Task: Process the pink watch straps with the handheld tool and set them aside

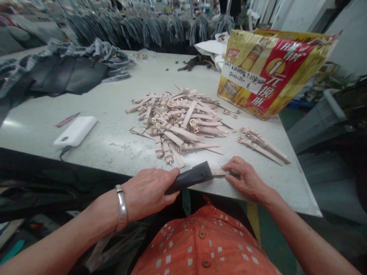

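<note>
My left hand (153, 191) is wrapped around a long black object (195, 176) with a squared end; its exact kind I cannot make out. Its far end meets a short pale beige strap (218, 172) at the table's front edge. The fingertips of my right hand (243, 176) pinch the strap's other end. Just beyond both hands lies a heap of beige buckle straps (183, 118) with gold-coloured buckles. Several similar straps (262, 147) lie side by side to the right, beyond my right hand.
A yellow and red cardboard box (258, 72) stands at the table's right edge, small loops (229, 112) near it. On the left lie a white power bank (76, 131) with a cable and a pink cutter (67, 119). Dark garment pieces (65, 72) cover the far left; grey garments (149, 30) hang behind.
</note>
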`<state>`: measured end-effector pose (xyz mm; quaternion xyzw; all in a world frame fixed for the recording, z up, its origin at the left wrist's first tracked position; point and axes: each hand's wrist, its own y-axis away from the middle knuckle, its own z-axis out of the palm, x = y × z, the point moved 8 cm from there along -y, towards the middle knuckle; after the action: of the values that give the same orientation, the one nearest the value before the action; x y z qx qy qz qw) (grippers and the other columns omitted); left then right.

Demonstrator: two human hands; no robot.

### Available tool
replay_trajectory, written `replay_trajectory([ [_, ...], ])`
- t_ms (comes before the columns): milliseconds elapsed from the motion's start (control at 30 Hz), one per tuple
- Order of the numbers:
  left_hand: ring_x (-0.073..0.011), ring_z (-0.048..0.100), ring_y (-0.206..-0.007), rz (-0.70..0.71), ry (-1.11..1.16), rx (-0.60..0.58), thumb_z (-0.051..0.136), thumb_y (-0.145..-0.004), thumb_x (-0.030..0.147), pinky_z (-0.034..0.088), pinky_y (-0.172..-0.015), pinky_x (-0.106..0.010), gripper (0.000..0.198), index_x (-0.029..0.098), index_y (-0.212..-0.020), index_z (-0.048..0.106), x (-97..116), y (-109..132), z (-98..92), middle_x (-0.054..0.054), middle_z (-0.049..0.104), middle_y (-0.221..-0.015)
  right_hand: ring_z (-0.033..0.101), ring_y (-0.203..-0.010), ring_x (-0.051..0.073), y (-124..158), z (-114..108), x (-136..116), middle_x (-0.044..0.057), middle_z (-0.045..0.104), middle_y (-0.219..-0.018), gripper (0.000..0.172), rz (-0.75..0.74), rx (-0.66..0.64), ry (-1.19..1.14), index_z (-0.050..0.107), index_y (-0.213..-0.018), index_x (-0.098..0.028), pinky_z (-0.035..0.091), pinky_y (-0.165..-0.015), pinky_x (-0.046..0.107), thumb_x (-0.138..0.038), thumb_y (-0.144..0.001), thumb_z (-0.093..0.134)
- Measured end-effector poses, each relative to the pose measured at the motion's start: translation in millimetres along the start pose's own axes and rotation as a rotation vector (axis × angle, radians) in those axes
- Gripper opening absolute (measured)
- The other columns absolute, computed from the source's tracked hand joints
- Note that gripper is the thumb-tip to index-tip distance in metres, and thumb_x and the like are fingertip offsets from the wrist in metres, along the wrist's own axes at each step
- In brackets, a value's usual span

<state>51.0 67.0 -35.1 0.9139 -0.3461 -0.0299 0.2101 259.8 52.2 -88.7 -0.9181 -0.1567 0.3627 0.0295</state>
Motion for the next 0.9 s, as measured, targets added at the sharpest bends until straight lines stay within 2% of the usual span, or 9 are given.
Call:
replay_trajectory([
  [167, -0.0203, 0.060, -0.063, 0.001, -0.024, 0.001, 0.039, -0.081, 0.041, 0.035, -0.053, -0.028, 0.022, 0.023, -0.088, 0.050, 1, -1, -0.8, -0.003, 0.063, -0.069, 0.050, -0.081, 0.017, 0, 1, 1, 0.004, 0.054, -0.085, 0.024, -0.012, -0.007, -0.007, 0.064, -0.093, -0.020, 0.040, -0.071, 0.030, -0.010, -0.072, 0.058],
  [433, -0.0158, 0.058, -0.061, -0.019, 0.055, -0.033, 0.040, -0.080, 0.041, 0.036, -0.054, -0.025, 0.021, 0.024, -0.086, 0.051, -3, 0, -6.6, -0.001, 0.061, -0.068, 0.050, -0.080, 0.018, 1, 1, 3, 0.004, 0.055, -0.085, 0.026, -0.008, 0.015, -0.032, 0.064, -0.095, -0.022, 0.040, -0.070, 0.030, -0.011, -0.072, 0.058],
  [900, -0.0216, 0.062, -0.069, 0.025, -0.037, 0.006, 0.042, -0.078, 0.038, 0.041, -0.058, -0.029, 0.024, 0.020, -0.090, 0.053, 33, -28, -9.7, -0.005, 0.063, -0.070, 0.049, -0.079, 0.017, 0, 0, 1, 0.003, 0.054, -0.083, 0.023, 0.009, -0.007, 0.001, 0.062, -0.092, -0.021, 0.039, -0.070, 0.030, -0.010, -0.073, 0.056],
])
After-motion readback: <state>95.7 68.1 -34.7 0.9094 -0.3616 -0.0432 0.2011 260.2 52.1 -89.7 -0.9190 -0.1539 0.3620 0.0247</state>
